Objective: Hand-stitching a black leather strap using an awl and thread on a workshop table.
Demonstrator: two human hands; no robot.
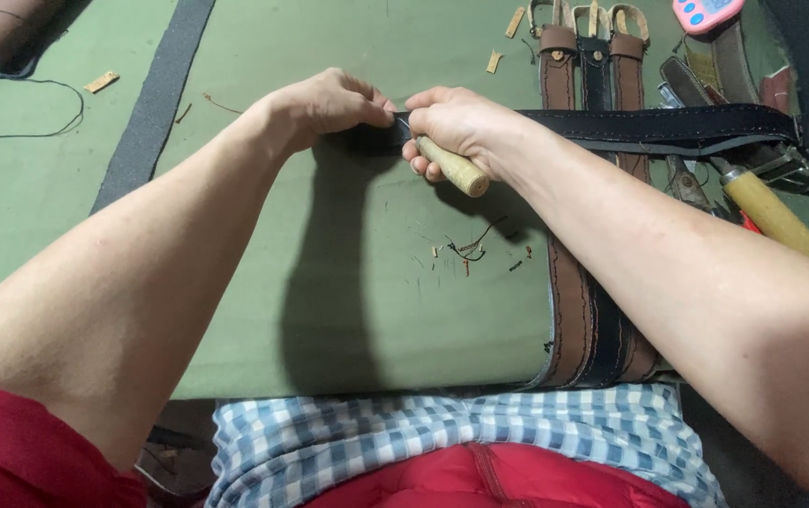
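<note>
Black belt (668, 127) pinched by L hand (329, 103), wooden-handled tool (451, 167) in R hand (456, 127)

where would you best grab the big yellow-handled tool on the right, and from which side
Probably by the yellow handle, its thickest, roundest part and the only part in clear view. It lies slanted toward the near right, with its metal collar end tucked under the black belt. Come from the right, clear of the right hand's forearm, which lies across the mat just left of it.
</note>
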